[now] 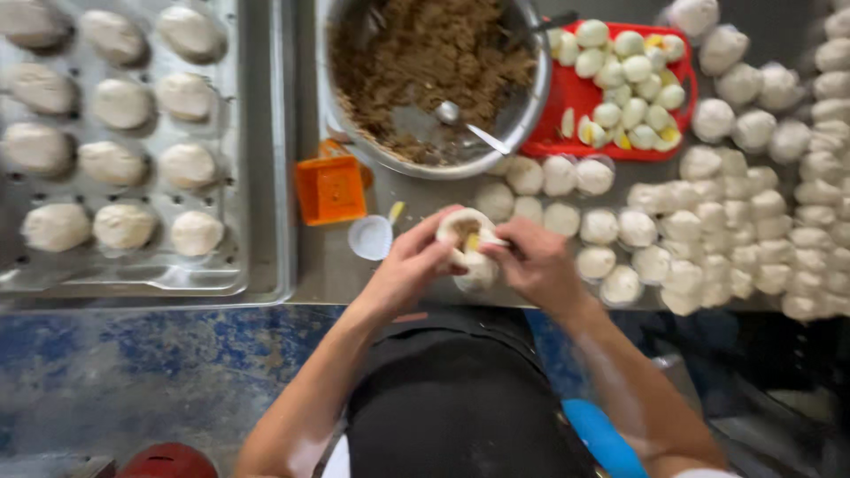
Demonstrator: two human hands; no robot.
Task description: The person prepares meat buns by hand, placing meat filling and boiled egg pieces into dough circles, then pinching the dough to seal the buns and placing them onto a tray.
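Pinching together, the left hand and right hand clamp one filled dough bun; the metal bowl of brown filling lies at 12 o'clock.

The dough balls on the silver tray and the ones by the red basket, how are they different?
The tray dough pieces lie spaced out in neat rows on the perforated metal tray; the table dough balls are crowded together, touching. The tray ones look flatter and smoother, the table ones lumpier. Both are pale white dough.
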